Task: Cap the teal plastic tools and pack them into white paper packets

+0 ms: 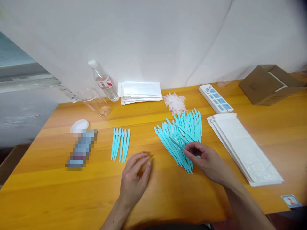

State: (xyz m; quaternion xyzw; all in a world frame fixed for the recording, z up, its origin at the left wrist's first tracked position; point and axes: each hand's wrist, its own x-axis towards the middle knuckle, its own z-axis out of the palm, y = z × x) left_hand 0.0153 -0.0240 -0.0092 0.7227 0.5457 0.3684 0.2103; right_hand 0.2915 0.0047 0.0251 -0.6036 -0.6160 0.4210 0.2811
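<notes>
Between the thumb and fingertips of my right hand (203, 158) is one slim turquoise plastic stick (177, 142), held tilted over a loose pile of similar sticks (171, 147). Each has a long handle and a short, angled, wider end; their exact kind is unclear. My left hand (135, 174) hovers low over the table with fingers curled and apart, nothing in it. Just beyond it lies a row of several turquoise sticks (122, 143), side by side with their angled ends away from me. Small translucent pieces (175, 102) sit heaped behind the pile.
White padded envelopes (247, 150) lie at right, more packets (141, 91) by the wall. A power strip (216, 99) and cardboard box (261, 84) stand back right. At left are a water bottle (105, 81), clear jar (96, 103), white lid (80, 125) and blurred phone-like object (81, 148).
</notes>
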